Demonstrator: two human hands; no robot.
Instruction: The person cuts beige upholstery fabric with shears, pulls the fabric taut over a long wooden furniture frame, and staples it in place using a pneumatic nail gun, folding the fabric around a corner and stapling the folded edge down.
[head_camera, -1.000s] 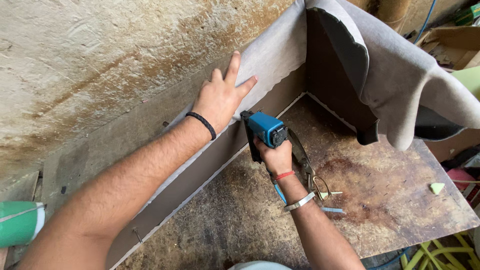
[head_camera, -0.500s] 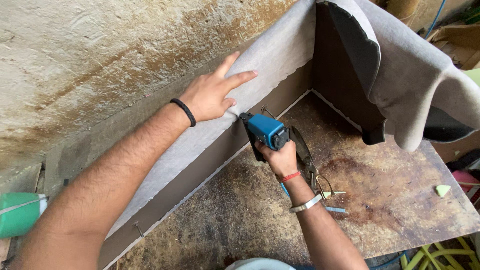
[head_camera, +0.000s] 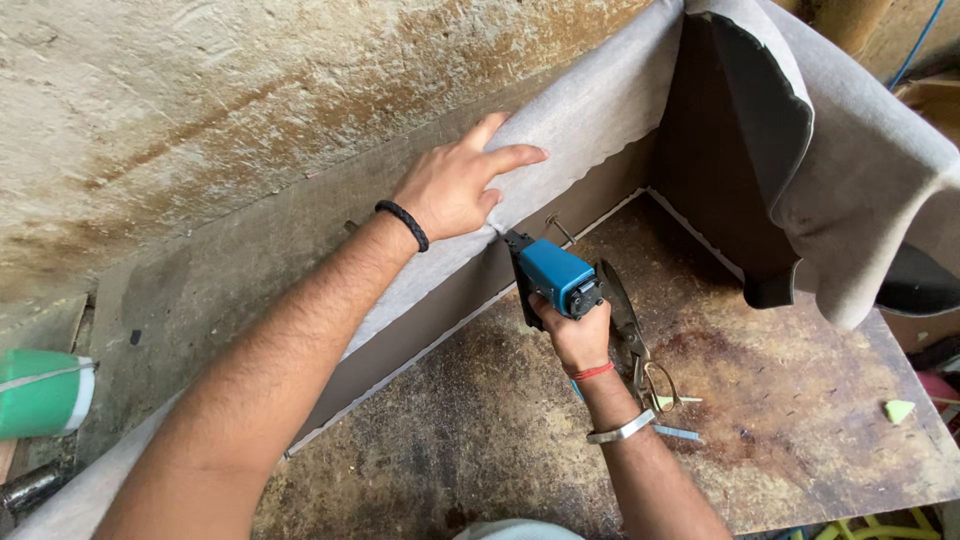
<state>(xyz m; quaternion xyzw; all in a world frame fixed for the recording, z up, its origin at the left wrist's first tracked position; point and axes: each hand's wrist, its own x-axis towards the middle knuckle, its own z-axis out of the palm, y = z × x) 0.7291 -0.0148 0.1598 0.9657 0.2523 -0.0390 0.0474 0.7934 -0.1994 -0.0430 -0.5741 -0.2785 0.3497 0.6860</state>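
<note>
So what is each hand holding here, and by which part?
The right hand grips a blue staple gun by its handle. The left hand holds nothing; it lies flat on the grey fabric.

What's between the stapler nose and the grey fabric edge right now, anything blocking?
Nothing visible. The right hand holds the blue staple gun with its nose up at the grey fabric edge, just below the left hand, which presses the fabric flat. The left fingers lie above the nose, not across it. Scissors lie behind on the board.
</note>
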